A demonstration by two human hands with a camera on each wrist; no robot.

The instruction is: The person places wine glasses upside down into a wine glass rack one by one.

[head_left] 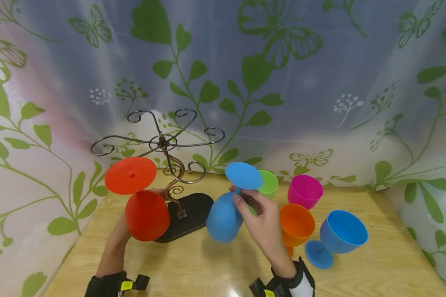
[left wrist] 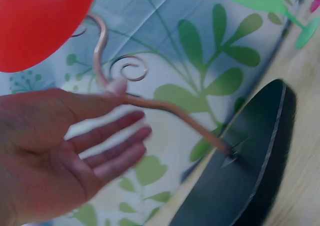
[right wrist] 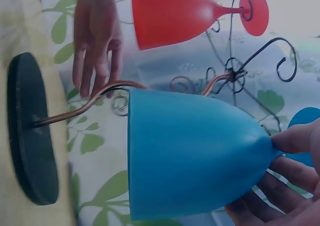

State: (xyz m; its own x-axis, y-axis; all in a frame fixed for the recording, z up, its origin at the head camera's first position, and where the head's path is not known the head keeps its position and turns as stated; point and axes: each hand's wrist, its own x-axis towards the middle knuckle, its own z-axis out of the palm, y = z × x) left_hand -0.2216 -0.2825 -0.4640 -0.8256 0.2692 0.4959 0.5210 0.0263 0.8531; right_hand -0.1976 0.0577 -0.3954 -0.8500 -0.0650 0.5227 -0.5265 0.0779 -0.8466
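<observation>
A metal stand (head_left: 176, 165) has curling arms and a curved copper stem on a black oval base (head_left: 193, 210). From one of its hooks hangs a red goblet (head_left: 147, 214), foot up and bowl down. Beside the copper stem (left wrist: 175, 108), my left hand (left wrist: 65, 141) has its fingers extended, the thumb right at the stem; in the head view the red bowl partly hides that hand. My right hand (head_left: 262, 218) pinches the stem of a blue goblet (head_left: 224, 218), upside down above the table. In the right wrist view its bowl (right wrist: 195, 153) overlaps part of the stand.
Upright goblets stand at the right of the wooden table (head_left: 193, 268): green (head_left: 268, 183), magenta (head_left: 305, 192), orange (head_left: 297, 225) and another blue one (head_left: 343, 232). A leaf-and-butterfly patterned curtain (head_left: 223, 82) hangs behind. The stand's bare arms spread above the left side.
</observation>
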